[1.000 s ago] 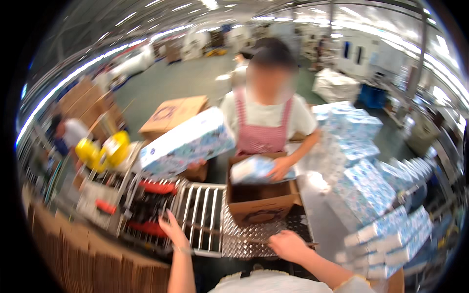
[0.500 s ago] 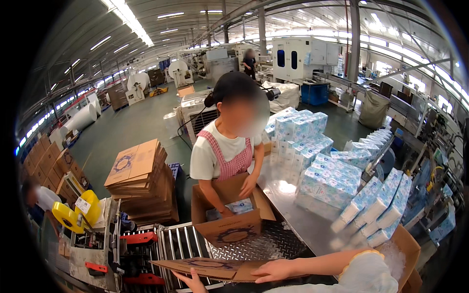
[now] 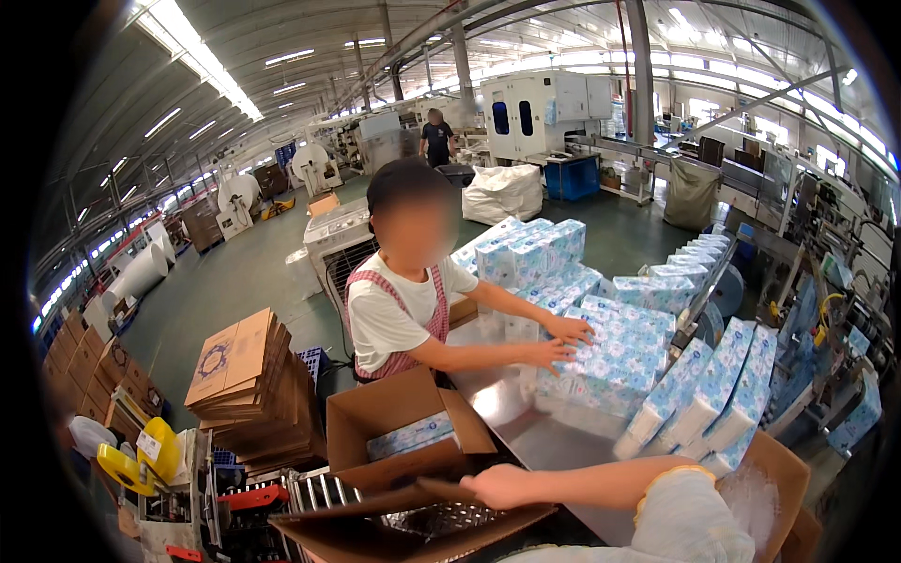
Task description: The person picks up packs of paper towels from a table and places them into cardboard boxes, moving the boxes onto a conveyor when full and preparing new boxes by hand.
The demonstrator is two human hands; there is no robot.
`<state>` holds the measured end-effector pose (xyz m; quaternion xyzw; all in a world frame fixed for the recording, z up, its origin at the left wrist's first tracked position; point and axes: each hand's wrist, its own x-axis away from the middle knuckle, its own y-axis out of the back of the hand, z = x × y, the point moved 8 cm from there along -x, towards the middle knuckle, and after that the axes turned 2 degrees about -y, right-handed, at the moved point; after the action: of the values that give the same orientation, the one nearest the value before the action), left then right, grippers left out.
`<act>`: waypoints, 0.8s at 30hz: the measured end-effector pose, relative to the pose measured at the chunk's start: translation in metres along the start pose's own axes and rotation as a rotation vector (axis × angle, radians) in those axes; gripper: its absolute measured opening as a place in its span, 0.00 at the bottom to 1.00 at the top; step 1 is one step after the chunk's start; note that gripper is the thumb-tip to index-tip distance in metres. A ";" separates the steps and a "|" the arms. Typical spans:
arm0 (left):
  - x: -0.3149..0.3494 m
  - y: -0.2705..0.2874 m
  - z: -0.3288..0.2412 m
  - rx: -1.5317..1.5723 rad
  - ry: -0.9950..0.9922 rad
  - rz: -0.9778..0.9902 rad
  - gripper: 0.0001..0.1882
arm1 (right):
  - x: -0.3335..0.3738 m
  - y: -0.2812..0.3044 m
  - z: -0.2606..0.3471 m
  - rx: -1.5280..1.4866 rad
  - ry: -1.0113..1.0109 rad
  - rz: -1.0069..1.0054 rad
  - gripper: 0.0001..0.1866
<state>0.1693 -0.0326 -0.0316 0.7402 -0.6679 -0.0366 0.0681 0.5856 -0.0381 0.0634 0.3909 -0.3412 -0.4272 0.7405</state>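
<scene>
Right hand (image 3: 507, 486) grips top edge of part-opened brown cardboard carton (image 3: 375, 547), just before open brown cardboard box (image 3: 380, 403) holding blue-and-white floral packs (image 3: 413, 436); left hand hidden, state can't tell. Stacked flat brown cartons (image 3: 230, 361): blue ring-shaped print.

a shiny metal table (image 3: 516, 427) carries blue-and-white wrapped packs (image 3: 610, 361): blocks of them sit toward its right edge, more stand crowded at its far end, and long packs (image 3: 706, 399) slant side by side by its near right corner. beyond the far end, the green floor (image 3: 235, 272) bears a white sack (image 3: 502, 195), a blue bin (image 3: 572, 178) and a dull green-grey sack (image 3: 693, 193).
</scene>
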 end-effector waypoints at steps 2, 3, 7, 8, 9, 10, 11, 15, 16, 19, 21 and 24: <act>0.032 -0.039 -0.066 0.083 0.156 0.237 0.52 | 0.017 0.041 -0.069 -0.130 -0.282 -0.123 0.18; 0.026 -0.030 -0.056 -0.004 -0.006 0.514 0.51 | 0.014 0.052 -0.108 -0.129 -0.337 -0.194 0.18; 0.073 -0.109 -0.100 -0.241 0.234 1.048 0.58 | 0.010 0.057 -0.123 -0.126 -0.425 0.037 0.33; 0.076 -0.134 -0.091 -0.416 0.227 1.109 0.58 | 0.007 0.042 -0.114 -0.209 -0.409 -0.008 0.40; 0.077 -0.158 -0.083 -0.596 0.216 1.160 0.59 | 0.004 0.048 -0.092 -0.184 -0.312 -0.101 0.42; 0.077 -0.176 -0.075 -0.781 0.204 1.195 0.59 | 0.000 0.053 -0.074 -0.158 -0.203 -0.195 0.45; 0.070 -0.200 -0.076 -0.731 -0.046 1.119 0.58 | -0.005 0.050 -0.078 -0.224 -0.075 -0.347 0.47; 0.051 -0.227 -0.031 -1.065 -0.269 0.882 0.55 | -0.017 0.025 -0.069 -0.245 0.219 -0.541 0.43; 0.047 -0.226 -0.024 -1.018 -0.301 0.847 0.54 | -0.020 0.016 -0.059 -0.154 0.264 -0.546 0.43; 0.038 -0.219 -0.027 -1.071 -0.481 0.806 0.51 | -0.019 -0.065 -0.045 0.183 0.426 -0.251 0.45; 0.048 -0.202 -0.026 -1.297 -0.404 0.836 0.50 | -0.018 -0.071 -0.044 0.622 0.441 0.320 0.48; 0.042 -0.212 -0.011 -1.378 -0.484 0.853 0.50 | -0.055 -0.084 -0.049 0.214 0.355 0.535 0.47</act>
<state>0.3838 -0.0525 -0.0505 0.1896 -0.7147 -0.5643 0.3672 0.5740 -0.0017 -0.0415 0.4315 -0.3402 -0.1048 0.8289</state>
